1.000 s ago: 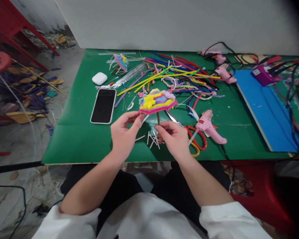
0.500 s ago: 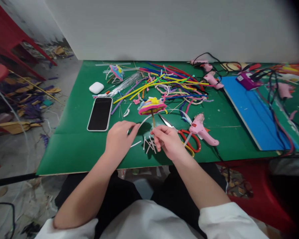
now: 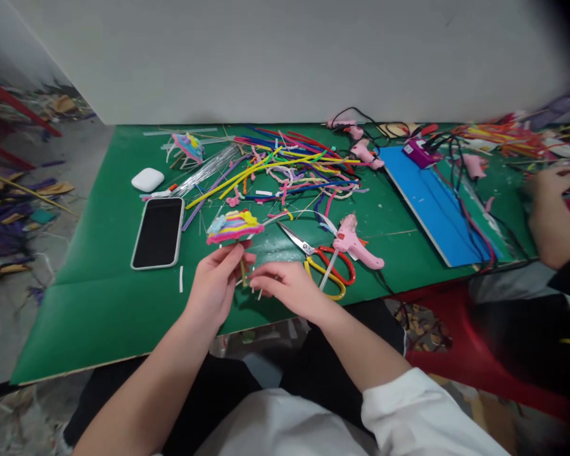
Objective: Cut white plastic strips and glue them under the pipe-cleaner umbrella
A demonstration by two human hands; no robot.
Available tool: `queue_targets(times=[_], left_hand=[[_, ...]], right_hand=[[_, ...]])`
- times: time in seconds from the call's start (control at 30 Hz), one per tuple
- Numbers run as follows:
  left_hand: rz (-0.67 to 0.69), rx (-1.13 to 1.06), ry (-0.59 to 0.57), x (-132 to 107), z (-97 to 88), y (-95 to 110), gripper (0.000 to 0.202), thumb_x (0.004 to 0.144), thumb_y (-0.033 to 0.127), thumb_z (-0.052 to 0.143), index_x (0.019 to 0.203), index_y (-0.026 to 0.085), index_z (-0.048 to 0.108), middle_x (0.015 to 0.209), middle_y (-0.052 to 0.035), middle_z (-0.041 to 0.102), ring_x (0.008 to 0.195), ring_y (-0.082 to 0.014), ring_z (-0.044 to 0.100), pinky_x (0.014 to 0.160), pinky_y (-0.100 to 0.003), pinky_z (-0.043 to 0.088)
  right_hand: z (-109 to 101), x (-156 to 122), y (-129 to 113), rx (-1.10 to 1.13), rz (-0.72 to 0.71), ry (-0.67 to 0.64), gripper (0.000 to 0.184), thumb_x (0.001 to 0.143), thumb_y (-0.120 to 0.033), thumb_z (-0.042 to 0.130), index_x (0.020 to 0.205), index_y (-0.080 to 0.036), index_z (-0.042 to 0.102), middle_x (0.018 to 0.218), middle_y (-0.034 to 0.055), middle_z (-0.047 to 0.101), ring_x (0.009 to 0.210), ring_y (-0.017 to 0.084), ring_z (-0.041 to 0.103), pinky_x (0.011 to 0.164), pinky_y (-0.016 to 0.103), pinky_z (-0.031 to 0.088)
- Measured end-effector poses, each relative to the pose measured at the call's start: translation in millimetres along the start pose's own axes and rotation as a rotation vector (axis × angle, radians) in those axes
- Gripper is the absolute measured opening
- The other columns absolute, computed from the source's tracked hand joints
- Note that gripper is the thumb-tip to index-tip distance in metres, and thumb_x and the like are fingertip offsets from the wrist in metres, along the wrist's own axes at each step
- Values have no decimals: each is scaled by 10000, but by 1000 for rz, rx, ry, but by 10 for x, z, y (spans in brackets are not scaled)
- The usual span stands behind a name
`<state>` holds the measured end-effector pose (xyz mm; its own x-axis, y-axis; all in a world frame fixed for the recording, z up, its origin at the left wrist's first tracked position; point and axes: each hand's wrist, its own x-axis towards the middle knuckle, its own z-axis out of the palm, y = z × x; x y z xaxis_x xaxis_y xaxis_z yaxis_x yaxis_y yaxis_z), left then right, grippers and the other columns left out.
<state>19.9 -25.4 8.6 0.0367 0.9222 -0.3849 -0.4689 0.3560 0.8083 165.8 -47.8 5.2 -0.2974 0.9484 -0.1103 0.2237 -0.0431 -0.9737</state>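
Observation:
My left hand (image 3: 215,282) pinches the thin brown stick (image 3: 244,273) of a rainbow-shaped fuzzy pipe-cleaner ornament (image 3: 235,229). The ornament has pink, yellow and purple bands with blue and yellow ends, and sits above my fingers. Close to the stick's lower end is my right hand (image 3: 292,286), its fingers drawn together; whether a small piece is between them cannot be made out. White strips, partly hidden, lie beneath the hands. Right of them lie open scissors (image 3: 304,247) with red and yellow handles and a pink glue gun (image 3: 354,244).
Behind are heaped pipe cleaners (image 3: 275,161) and another rainbow ornament (image 3: 189,147). A phone (image 3: 158,232) and a white case (image 3: 147,180) lie left. Rightward are a blue board (image 3: 415,206), a purple power block (image 3: 420,154), cables and another person's hand (image 3: 558,183).
The ornament's stick has passed from my right hand to my left and moved left and nearer. My left hand no longer shows the white strip. Another person's arm now appears at right.

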Motion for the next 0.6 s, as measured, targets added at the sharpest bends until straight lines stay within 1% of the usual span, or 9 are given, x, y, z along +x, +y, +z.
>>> queue_targets(times=[0.03, 0.1, 0.17, 0.2, 0.27, 0.33, 0.4, 0.5, 0.6], left_hand=[[13, 7, 8, 9, -17, 19, 209, 624, 302, 775, 721, 152, 667, 687, -6, 675, 583, -85, 591, 569, -197, 471], [27, 46, 19, 26, -48, 50, 204, 625, 299, 774, 722, 156, 665, 697, -4, 680, 585, -75, 589, 596, -194, 473], [29, 78, 20, 35, -65, 68, 211, 625, 305, 774, 742, 165, 666, 703, 2, 682, 581, -71, 590, 588, -188, 468], [28, 78, 18, 35, -67, 73, 216, 618, 303, 779, 744, 168, 666, 716, 4, 684, 581, -68, 592, 585, -184, 467], [18, 65, 14, 26, -58, 78, 228, 597, 295, 794, 740, 170, 668, 747, 8, 687, 581, -59, 595, 577, -174, 463], [7, 60, 4, 11, -41, 77, 239, 576, 286, 809, 733, 168, 672, 756, 9, 685, 576, -58, 599, 564, -169, 462], [4, 74, -5, -6, -26, 75, 251, 559, 282, 818, 732, 164, 678, 716, 13, 673, 566, -65, 602, 553, -170, 461], [-7, 94, -15, -24, -19, 75, 262, 544, 282, 825, 727, 160, 683, 647, 22, 652, 562, -72, 607, 550, -167, 460], [-8, 93, -31, -32, -22, 81, 264, 544, 285, 824, 731, 160, 685, 688, 17, 668, 567, -69, 609, 556, -167, 465]], right_hand=[[-150, -61, 9, -207, -80, 109, 237, 804, -434, 603, 849, -219, 693, 810, 17, 692, 714, 143, 614, 682, 285, 495], [-540, -219, 81, -515, -156, 349, 236, 821, -410, 596, 922, -220, 692, 920, 52, 695, 871, 193, 618, 830, 348, 471], [-981, -389, 226, -805, -118, 530, 303, 814, -400, 605, 1042, -211, 668, 1047, 99, 662, 1025, 256, 568, 924, 416, 424], [-1185, -461, 314, -929, -60, 565, 386, 793, -417, 622, 1110, -199, 642, 1122, 128, 629, 1078, 290, 538, 942, 448, 407], [-1508, -551, 486, -1053, 79, 487, 532, 765, -455, 635, 1208, -166, 580, 1210, 168, 575, 1125, 328, 511, 936, 469, 407], [-1684, -561, 603, -1058, 166, 304, 503, 777, -453, 617, 1188, -164, 586, 1138, 152, 610, 1050, 304, 557, 876, 418, 446], [-1745, -525, 635, -1058, 220, 245, 426, 810, -425, 576, 1148, -166, 601, 1048, 132, 629, 952, 267, 592, 810, 366, 464], [-1775, -491, 546, -1067, 218, 241, 381, 850, -391, 506, 1125, -144, 599, 1032, 135, 610, 924, 238, 592, 801, 333, 451], [-1865, -558, 394, -1022, 225, 274, 417, 861, -415, 461, 1134, -122, 575, 1032, 136, 610, 907, 234, 588, 782, 332, 448]])
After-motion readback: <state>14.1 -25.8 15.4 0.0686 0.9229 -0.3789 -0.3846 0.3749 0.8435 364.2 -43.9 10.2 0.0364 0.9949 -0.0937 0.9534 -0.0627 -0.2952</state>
